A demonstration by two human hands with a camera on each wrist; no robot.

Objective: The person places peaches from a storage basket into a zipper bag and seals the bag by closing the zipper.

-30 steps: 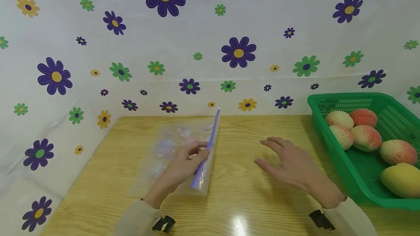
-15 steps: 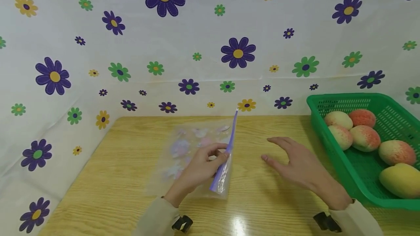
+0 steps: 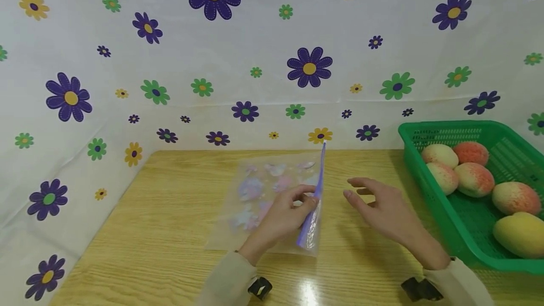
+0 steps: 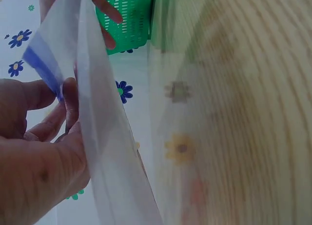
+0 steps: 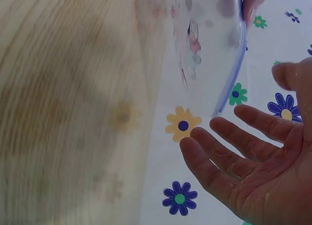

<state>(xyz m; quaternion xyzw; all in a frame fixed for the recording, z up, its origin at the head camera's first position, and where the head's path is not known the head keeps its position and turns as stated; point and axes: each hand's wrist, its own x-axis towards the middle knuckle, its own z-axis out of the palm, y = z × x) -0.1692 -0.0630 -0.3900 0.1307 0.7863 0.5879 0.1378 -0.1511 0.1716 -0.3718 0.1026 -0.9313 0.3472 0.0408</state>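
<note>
A translucent zip bag (image 3: 250, 192) with pastel printed shapes and a purple zip strip (image 3: 321, 166) is held just above the wooden table. My left hand (image 3: 284, 211) pinches it at the purple strip between thumb and fingers. In the left wrist view, the thumb and fingers (image 4: 71, 95) meet at the purple edge, and the bag's sheet hangs beside them. My right hand (image 3: 384, 209) is to the right of the bag, apart from it, fingers spread and relaxed. The right wrist view shows that palm (image 5: 278, 181) holding nothing, near the end of the strip.
A green plastic basket (image 3: 446, 221) stands at the right of the table, close to the right forearm. Inside lie several peaches (image 3: 473, 179) and a yellow mango-like fruit (image 3: 520, 235). A flower-print white cloth (image 3: 255, 51) hangs behind the wooden table (image 3: 161, 216).
My left hand has carried the zip bag to the right across the table, toward my right hand. The right hand has shifted slightly to the right, its fingers still relaxed.
</note>
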